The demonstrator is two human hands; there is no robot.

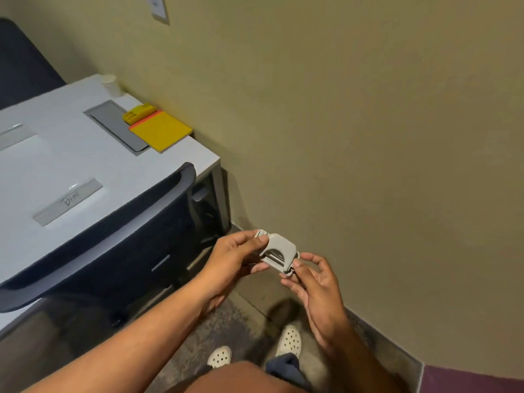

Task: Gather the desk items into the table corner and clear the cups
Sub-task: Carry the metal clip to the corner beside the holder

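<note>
I hold a small grey hole punch (279, 252) in the air, to the right of the white desk (71, 154) and below its corner. My left hand (235, 259) pinches the punch's left end with thumb and fingers. My right hand (314, 282) pinches its lower right end with the fingertips. On the desk's far right corner lie a yellow sticky-note pad (161, 131) and a yellow stapler (139, 112). A white paper cup (110, 84) stands upright at the desk's back edge against the wall.
A dark office chair (113, 236) is pushed up to the desk's near side. A grey cable cover plate (116, 124) and two clear name holders (68, 201) lie on the desk. The olive wall (368, 137) runs close on the right. My feet in white clogs (289, 340) stand on carpet.
</note>
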